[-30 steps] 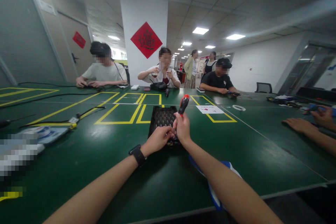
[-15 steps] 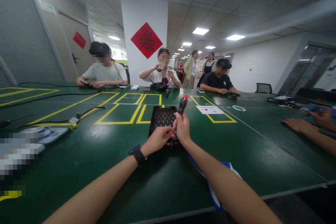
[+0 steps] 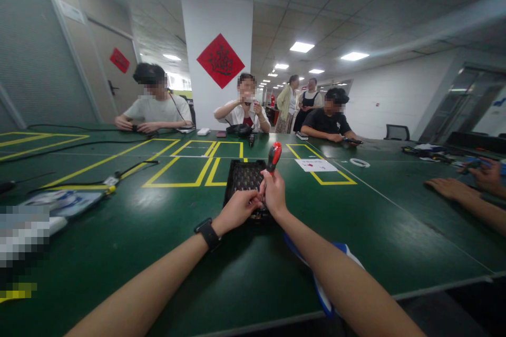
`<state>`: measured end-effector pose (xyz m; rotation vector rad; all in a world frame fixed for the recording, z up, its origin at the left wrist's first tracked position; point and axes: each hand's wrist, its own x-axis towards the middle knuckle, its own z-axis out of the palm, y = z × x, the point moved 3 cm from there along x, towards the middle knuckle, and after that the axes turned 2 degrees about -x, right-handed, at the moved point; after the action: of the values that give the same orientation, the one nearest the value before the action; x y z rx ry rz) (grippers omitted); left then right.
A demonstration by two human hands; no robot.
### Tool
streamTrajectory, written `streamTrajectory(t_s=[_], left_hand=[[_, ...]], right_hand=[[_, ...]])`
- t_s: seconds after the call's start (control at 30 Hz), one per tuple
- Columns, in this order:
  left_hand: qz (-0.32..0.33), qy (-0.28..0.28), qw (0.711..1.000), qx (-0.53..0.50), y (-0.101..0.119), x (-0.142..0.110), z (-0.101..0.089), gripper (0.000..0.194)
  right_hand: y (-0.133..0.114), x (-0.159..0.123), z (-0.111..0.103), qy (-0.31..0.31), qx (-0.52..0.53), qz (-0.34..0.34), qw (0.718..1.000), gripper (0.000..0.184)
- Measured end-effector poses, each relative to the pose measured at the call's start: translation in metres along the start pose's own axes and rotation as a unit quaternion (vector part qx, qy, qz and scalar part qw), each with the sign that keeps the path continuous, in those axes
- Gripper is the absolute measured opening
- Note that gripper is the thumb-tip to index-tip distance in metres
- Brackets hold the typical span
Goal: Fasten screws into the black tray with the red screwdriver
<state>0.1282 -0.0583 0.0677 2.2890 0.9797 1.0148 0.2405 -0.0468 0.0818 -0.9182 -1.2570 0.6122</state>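
Observation:
My right hand (image 3: 275, 195) is closed round the lower part of a screwdriver (image 3: 274, 156), whose red and black handle sticks up above the fist, nearly upright. Its thin shaft points down over a black tray-like case (image 3: 233, 181) with a textured, gridded inside. My left hand (image 3: 239, 207), a dark watch on its wrist, pinches with thumb and fingertips beside the shaft, over the near part of the case. What lies between those fingertips is too small to make out. Both hands cover the near right part of the case.
Yellow tape outlines (image 3: 174, 185) mark the green table (image 3: 166, 253). A white paper (image 3: 316, 165) and a white ring (image 3: 359, 162) lie beyond on the right. Under my right forearm is a blue-and-white item (image 3: 324, 289). Co-workers sit across; another person's hand (image 3: 450, 187) rests at right.
The screwdriver handle has turned a little and shifted slightly left, showing more red. My hands stay in nearly the same place. In the background, a standing person has turned.

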Motion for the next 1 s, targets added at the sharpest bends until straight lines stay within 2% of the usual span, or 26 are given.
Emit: streamTrajectory(t_s=[0.3,0.5,0.77,1.0], left_hand=[[-0.014,0.008,1.0,0.003,-0.0078,0.0002,0.0025,0.018],[0.015,-0.003,1.0,-0.001,-0.0022,-0.0001,0.0001,0.017],[-0.011,0.003,1.0,0.002,-0.0051,0.0006,0.0024,0.019],[0.016,-0.009,1.0,-0.016,0.0007,-0.0004,0.0008,0.016]], right_hand=[[-0.0013,-0.0018,0.0001,-0.001,0.01,-0.011,1.0,0.025],[-0.0012,-0.0008,0.0,-0.002,0.001,-0.013,1.0,0.027],[0.002,0.0,-0.0009,0.005,0.006,-0.02,1.0,0.028],[0.0019,0.0011,-0.0005,0.002,0.009,-0.001,1.0,0.029]])
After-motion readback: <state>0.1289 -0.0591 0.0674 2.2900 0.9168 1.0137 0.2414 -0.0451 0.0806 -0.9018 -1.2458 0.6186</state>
